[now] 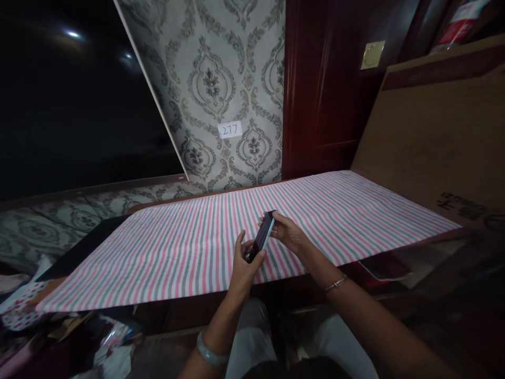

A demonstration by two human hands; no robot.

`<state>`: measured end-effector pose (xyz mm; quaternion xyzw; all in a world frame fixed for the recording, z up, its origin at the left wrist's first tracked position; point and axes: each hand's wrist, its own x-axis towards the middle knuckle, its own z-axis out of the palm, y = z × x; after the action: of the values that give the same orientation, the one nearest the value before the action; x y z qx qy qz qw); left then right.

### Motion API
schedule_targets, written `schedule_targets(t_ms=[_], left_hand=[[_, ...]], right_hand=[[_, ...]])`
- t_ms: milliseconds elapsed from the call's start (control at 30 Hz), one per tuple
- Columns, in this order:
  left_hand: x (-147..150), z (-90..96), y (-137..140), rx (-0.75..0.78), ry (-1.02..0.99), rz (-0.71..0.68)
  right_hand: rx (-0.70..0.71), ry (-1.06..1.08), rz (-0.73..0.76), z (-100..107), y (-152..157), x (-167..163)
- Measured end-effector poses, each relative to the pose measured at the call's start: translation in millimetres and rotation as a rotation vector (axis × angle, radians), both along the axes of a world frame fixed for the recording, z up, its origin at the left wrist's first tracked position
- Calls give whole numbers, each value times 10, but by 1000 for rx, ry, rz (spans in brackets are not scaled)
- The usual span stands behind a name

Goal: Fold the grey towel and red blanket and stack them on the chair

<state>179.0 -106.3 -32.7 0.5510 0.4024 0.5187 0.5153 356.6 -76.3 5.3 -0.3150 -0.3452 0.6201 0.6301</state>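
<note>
A dark smartphone (261, 237) with a light bluish edge is held tilted above the striped cloth. My left hand (245, 260) grips its lower end, thumb on the near side and fingers on the far side. At the upper end, my right hand (287, 230) closes on the phone with thumb and fingers. Beneath both hands, the pink, grey and white striped cloth (189, 242) covers the table. The phone's screen looks dark, and its far side is hidden.
A big dark television (79, 100) stands at the left. A large cardboard box (437, 131) leans at the right, with a red-labelled bottle (460, 23) above it. A paper marked 277 (230, 129) is on the patterned wall. Clutter (110, 342) lies at the lower left.
</note>
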Motion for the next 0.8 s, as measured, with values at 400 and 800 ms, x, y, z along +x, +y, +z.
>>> schedule_targets(t_ms=[400, 800], left_hand=[[20, 284, -97, -542, -407, -529], [179, 297, -86, -633, -674, -1049]], right_hand=[[113, 16, 226, 210, -206, 91], [183, 75, 392, 202, -92, 110]])
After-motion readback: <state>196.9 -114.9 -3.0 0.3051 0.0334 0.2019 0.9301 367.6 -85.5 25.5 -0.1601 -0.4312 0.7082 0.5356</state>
